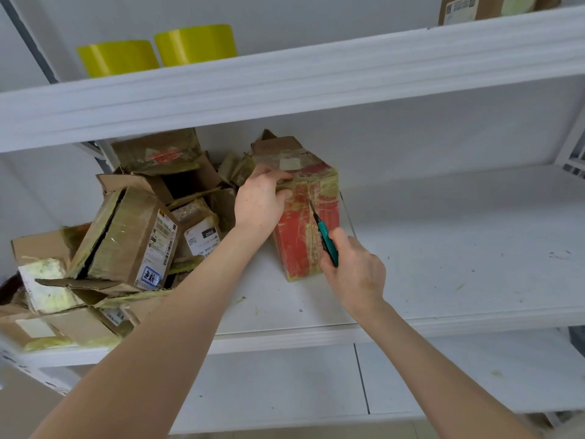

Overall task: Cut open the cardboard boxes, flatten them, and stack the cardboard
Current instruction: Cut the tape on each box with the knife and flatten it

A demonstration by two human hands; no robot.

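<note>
Boxes point(126, 239) lie heaped left on the shelf point(443, 264); my left hand point(258, 201) reaches forward, fingers curled over the top edge of the upright red box point(297, 248); the green cutter point(326, 239) touches its taped seam, handle clenched in my right hand point(354, 274)

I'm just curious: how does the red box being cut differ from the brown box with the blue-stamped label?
The red box stands upright beside the heap; the brown box lies tilted within it. The left hand grips the red box while the right hand holds a knife at its taped seam; nobody touches the brown box. Both are taped cardboard on one shelf.
</note>
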